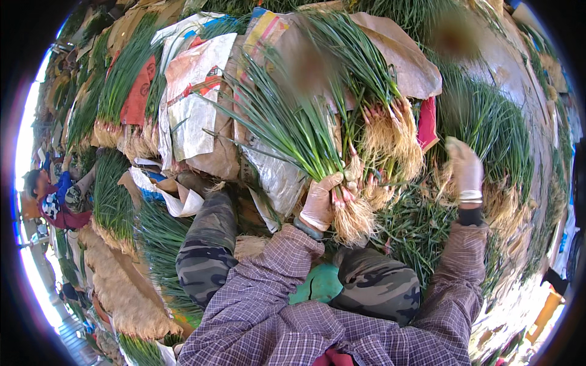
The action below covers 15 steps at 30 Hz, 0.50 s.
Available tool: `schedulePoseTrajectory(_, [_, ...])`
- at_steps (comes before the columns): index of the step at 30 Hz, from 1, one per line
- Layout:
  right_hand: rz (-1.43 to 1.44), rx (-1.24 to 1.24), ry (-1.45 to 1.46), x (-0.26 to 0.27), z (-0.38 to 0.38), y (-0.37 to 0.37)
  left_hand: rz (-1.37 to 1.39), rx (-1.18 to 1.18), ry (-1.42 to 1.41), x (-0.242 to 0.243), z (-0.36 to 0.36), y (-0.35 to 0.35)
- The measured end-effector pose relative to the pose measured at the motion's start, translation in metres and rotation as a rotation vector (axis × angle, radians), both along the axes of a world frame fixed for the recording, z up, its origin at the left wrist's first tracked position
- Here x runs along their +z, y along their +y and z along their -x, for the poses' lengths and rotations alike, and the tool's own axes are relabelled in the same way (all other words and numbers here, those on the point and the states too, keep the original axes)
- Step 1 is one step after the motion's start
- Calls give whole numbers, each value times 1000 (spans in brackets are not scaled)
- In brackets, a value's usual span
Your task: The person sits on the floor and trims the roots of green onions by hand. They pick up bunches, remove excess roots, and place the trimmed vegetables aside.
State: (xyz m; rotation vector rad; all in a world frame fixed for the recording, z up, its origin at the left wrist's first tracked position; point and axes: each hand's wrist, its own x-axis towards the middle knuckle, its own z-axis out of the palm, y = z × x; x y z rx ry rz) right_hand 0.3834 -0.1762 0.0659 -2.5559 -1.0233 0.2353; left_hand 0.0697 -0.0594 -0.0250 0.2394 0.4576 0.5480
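Note:
My left hand (324,201), in a thin whitish glove, grips a bunch of green onions (311,151) just above its pinkish bulbs. The long green leaves fan out to the upper left, and pale roots hang below the fist. Right of this bunch, more green onions (389,119) lie over a sack with their roots towards me. My right hand (464,167), also gloved, is raised on the right, apart from the held bunch and beside a large heap of green onions (485,128). Whether its fingers hold anything cannot be told.
Printed woven sacks (197,100) lie ahead, with onion bundles (130,78) to their left. Loose green leaves (412,228) cover the ground by my right knee. A green plastic object (318,283) shows between my knees. Another person (59,196) sits at the far left.

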Motion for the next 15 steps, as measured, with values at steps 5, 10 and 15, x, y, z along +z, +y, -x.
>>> schedulePoseTrajectory(5, [-141, 409, 901, -26, 132, 82, 124, -35, 15, 13, -4, -11])
schedulePoseTrajectory(10, [-406, 91, 1237, -37, 173, 98, 78, 51, -27, 22, 0, -5])
schedulePoseTrajectory(15, [-620, 120, 1408, -33, 180, 60, -54, 60, 202, 32, 0, 0])
